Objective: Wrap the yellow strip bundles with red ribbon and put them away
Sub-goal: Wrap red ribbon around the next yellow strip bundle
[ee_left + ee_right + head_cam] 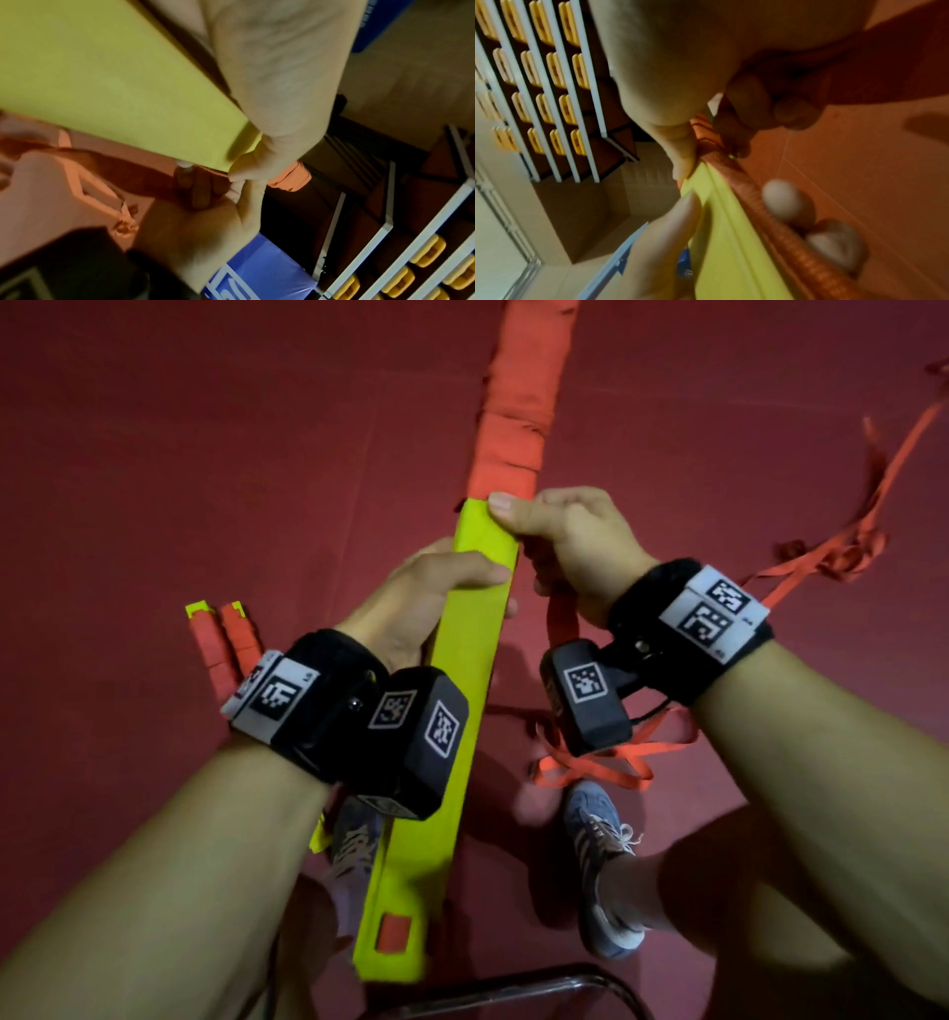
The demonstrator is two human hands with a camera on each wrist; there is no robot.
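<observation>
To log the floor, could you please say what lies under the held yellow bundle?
The yellow bundle hides part of one shoe on the red floor; what else lies beneath is covered.

The dark red floor (154, 454) has faint seams running across it. At the left, two ribbon-wrapped bundles (228, 644) lie close side by side, with yellow tips showing at their far ends. Loose red ribbon (847, 546) lies tangled at the right. Another ribbon loop (595, 770) lies just beside the right shoe (608, 870).
</observation>
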